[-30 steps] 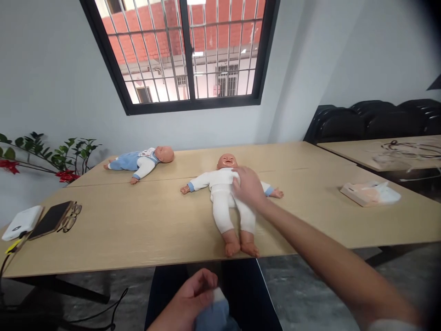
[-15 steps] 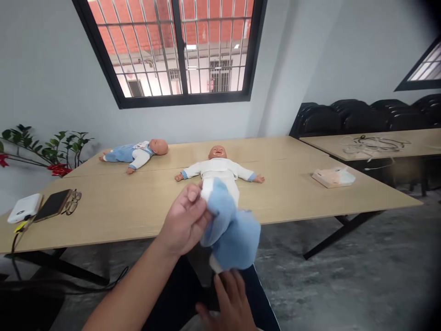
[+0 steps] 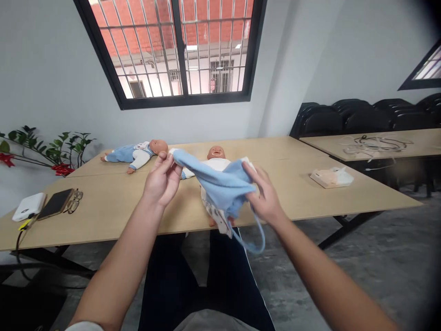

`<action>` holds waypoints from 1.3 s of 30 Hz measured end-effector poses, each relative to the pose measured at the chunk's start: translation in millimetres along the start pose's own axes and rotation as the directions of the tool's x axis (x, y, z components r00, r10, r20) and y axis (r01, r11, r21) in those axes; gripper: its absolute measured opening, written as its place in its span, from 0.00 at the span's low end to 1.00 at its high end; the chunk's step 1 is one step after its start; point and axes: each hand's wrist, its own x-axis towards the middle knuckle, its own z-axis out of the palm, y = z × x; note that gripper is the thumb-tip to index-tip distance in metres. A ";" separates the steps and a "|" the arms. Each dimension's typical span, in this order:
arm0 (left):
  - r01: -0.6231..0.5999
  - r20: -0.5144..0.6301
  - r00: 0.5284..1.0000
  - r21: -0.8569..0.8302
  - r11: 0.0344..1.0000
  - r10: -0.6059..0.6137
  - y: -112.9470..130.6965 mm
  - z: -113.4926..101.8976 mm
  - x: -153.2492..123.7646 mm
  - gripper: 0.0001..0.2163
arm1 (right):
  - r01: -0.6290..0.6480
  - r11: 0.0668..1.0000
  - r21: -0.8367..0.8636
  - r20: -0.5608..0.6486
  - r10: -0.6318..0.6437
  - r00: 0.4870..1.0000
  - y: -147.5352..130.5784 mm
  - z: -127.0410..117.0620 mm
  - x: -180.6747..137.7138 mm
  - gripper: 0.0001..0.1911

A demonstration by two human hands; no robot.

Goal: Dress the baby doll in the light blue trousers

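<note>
Behind the stretched blue garment (image 3: 220, 186), most of the nearer doll (image 3: 216, 154) is hidden: only its laughing head, a strip of white top and a bit of foot below the cloth show, and its arms and legs cannot be made out. Both hands hold the garment up in the air over the table (image 3: 113, 209) edge, in front of that doll. The left hand (image 3: 161, 181) pinches one corner between thumb and fingertips; the right hand (image 3: 263, 195) is closed on the other end, its fingers partly buried in the folds. Soft and fleecy-looking, the cloth sags between the hands, with a white patterned lining and a thin blue loop hanging beneath; its exact cut is hard to tell. A second doll (image 3: 136, 154) in blue and white lies farther back on the smooth, pale wood-grain top. Near the left edge lie a white box (image 3: 29, 206), a dark flat phone (image 3: 56, 203) and glasses (image 3: 73, 202); a blurred pale packet (image 3: 331, 177) sits to the right.
</note>
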 end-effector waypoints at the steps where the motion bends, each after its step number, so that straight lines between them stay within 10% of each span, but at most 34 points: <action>1: -0.003 -0.017 1.000 0.006 1.000 0.003 -0.2 -1.5 16.0 0.10 | -0.026 0.998 0.066 0.070 0.021 0.997 10.1 -2.9 22.1 0.35; 5: -0.094 -0.039 0.995 0.043 0.995 0.095 5.6 8.5 79.2 0.12 | -0.226 0.917 0.328 0.194 0.169 0.966 48.1 -12.9 118.6 0.35; 9: -0.327 0.065 0.945 0.192 0.925 0.320 17.2 24.6 105.5 0.13 | -0.102 0.934 0.343 -0.010 0.112 0.994 58.3 -29.8 175.2 0.30; 15: -0.632 0.404 0.771 0.577 0.518 0.492 10.6 -16.7 53.2 0.11 | 0.172 0.984 -0.040 -0.109 -0.175 0.978 46.7 -23.9 89.6 0.22; 17: -0.675 0.568 0.735 0.662 0.326 0.370 1.4 -42.7 15.9 0.08 | 0.129 0.986 -0.102 -0.042 -0.134 0.990 45.1 -11.0 30.1 0.21; 20: -0.683 0.707 0.695 0.707 0.186 -0.130 -16.0 -71.9 -45.6 0.09 | 0.022 0.996 -0.089 0.099 -0.013 0.995 40.5 6.2 -53.9 0.21; 25: -0.581 0.545 0.578 0.798 0.163 -0.607 -34.7 -83.7 -109.2 0.12 | -0.016 0.998 -0.061 0.217 0.029 0.976 35.1 20.6 -116.8 0.21; 28: -0.491 0.571 0.637 0.818 0.299 -0.518 -36.1 -95.0 -108.3 0.10 | -0.169 0.980 -0.107 0.115 0.181 0.977 47.6 30.6 -111.0 0.25; 31: -0.449 0.527 0.840 0.809 0.380 -0.128 -43.2 -123.2 -86.1 0.10 | -0.388 0.919 -0.067 0.070 0.392 0.917 64.2 44.1 -97.0 0.37; 35: -0.258 0.208 0.950 0.943 0.209 0.234 -61.7 -169.3 -44.0 0.13 | -0.581 0.810 0.077 0.245 0.550 0.799 71.1 55.6 -83.5 0.29; 39: 0.022 -0.016 0.994 0.998 -0.062 0.110 -69.2 -201.8 -8.2 0.19 | -0.594 0.788 0.162 0.208 0.561 0.801 63.1 47.9 -73.9 0.24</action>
